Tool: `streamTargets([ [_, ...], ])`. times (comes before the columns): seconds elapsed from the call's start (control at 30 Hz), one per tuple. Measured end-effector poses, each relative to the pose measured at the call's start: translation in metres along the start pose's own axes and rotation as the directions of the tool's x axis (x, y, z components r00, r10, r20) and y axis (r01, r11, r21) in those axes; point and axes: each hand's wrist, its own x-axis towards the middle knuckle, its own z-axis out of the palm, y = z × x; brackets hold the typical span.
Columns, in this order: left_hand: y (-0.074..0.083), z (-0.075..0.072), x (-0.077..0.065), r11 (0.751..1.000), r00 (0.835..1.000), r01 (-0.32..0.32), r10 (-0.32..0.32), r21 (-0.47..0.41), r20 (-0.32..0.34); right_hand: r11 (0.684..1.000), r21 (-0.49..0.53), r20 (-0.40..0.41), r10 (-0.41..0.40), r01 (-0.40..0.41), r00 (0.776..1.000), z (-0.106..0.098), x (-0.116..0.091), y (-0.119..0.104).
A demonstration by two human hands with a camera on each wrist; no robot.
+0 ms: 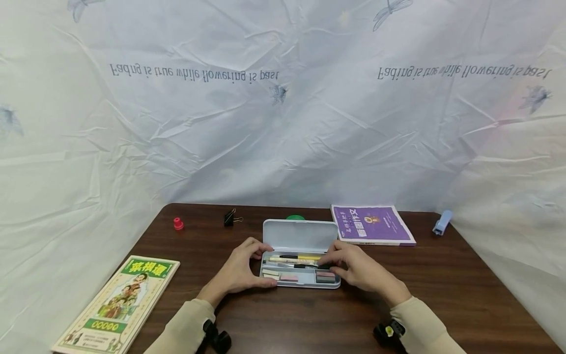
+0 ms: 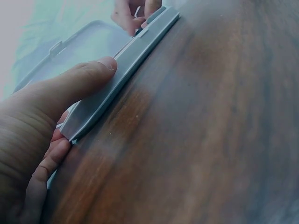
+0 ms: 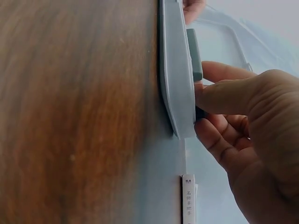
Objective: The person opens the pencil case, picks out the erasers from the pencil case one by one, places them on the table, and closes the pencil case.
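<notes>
The pencil case (image 1: 300, 236) has pale grey-blue colour, and one pen (image 1: 307, 257) in it is yellow and black. The bench (image 1: 292, 319) is dark brown with wood grain, one book (image 1: 386, 221) purple, the binder clip (image 1: 229, 218) black, the sheet (image 1: 283, 147) whitish with bluish dragonfly pattern.

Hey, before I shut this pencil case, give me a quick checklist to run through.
1. Left hand steadying the case: ok, its thumb is at the front and its fingers are at the left end.
2. Lid raised: ok, it stands up along the back.
3. Pens lying inside: ok, lengthwise towards the back.
4. Right hand clear: not ok, its fingers are at the right end.
5. Block below the rim: not ok, it sticks up above it.
6. Right hand empty: cannot tell, its fingertips are partly hidden.
</notes>
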Motion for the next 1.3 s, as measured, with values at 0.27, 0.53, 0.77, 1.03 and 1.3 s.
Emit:
streamTargets([
  [0.27, -0.001, 0.000, 0.001, 1.000, 1.000, -0.020, 0.020, -0.003, 0.000, 1.000, -0.008, -0.003, 0.015, -0.015, 1.000, -0.003, 0.000, -0.003],
  [0.53, -0.001, -0.001, 0.003, 0.999, 0.999, -0.037, 0.037, -0.006, -0.004, 0.997, 0.029, -0.089, 0.071, -0.068, 0.994, -0.022, -0.002, -0.006],
  [0.77, 0.000, -0.001, 0.002, 1.000, 1.000, -0.013, 0.013, -0.008, 0.004, 0.989, -0.129, -0.291, 0.031, -0.072, 0.956, -0.064, -0.023, 0.010],
  [1.03, 0.000, -0.001, 0.001, 1.000, 1.000, -0.005, 0.005, -0.008, 0.010, 0.908, -0.194, -0.301, 0.307, -0.373, 0.903, -0.106, -0.071, 0.045],
  [1.3, -0.002, 0.001, 0.001, 1.000, 1.000, 0.007, -0.007, -0.006, 0.011, 0.866, -0.171, -0.215, 0.433, -0.470, 0.875, -0.100, -0.090, 0.072],
])
